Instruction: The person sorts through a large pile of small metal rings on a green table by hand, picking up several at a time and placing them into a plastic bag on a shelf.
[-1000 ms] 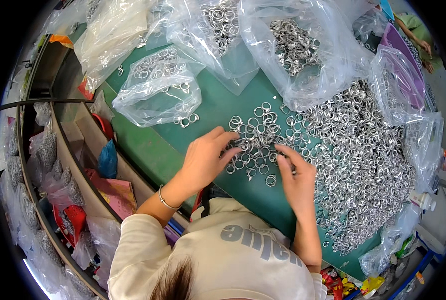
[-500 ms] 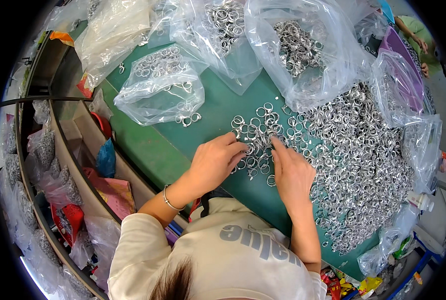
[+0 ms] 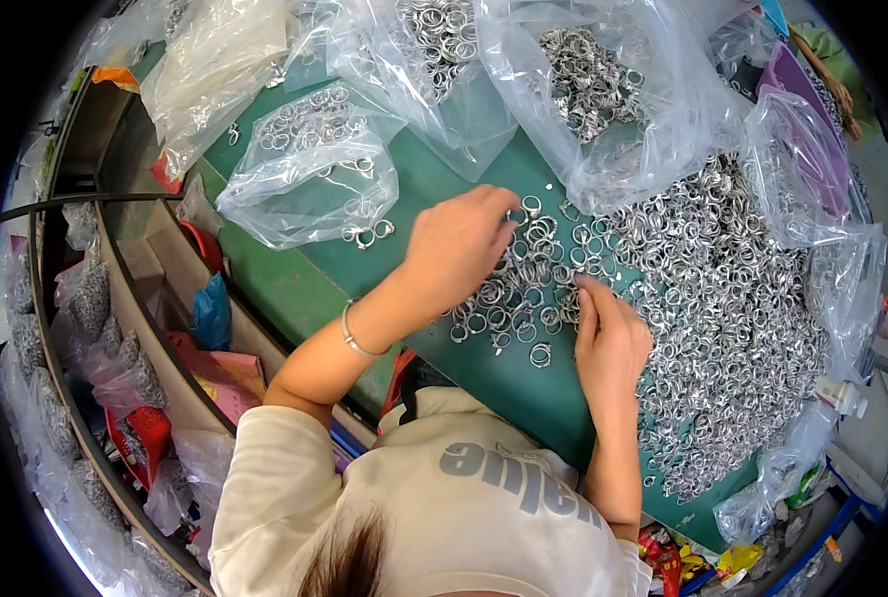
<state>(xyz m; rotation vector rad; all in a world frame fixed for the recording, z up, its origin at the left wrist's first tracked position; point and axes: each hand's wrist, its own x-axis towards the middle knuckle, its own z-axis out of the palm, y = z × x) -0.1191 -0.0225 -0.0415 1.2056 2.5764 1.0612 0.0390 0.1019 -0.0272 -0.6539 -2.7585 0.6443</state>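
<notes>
A loose cluster of silver metal rings [image 3: 524,294] is spread on the green table [image 3: 434,368]. Over its far left edge is my left hand [image 3: 461,244], palm down, fingers bent and drawn together; what lies under the fingertips is hidden. My right hand [image 3: 613,333] is at the cluster's right side, index finger and thumb close together at the rings. Whether a ring is between them is too small to tell. Right of that hand, a large heap of similar rings [image 3: 733,328] covers the table.
Clear plastic bags of rings stand along the far side: a small bag [image 3: 310,189], a middle bag [image 3: 454,119] and a large open bag [image 3: 653,169]. A purple bin [image 3: 802,129] is at the far right, near another person's hand [image 3: 842,99]. Shelves [image 3: 145,368] with bagged parts curve along the left.
My left hand has moved away from me and slightly right, to the cluster's far edge. My right hand has shifted slightly right, its fingers drawn closer together.
</notes>
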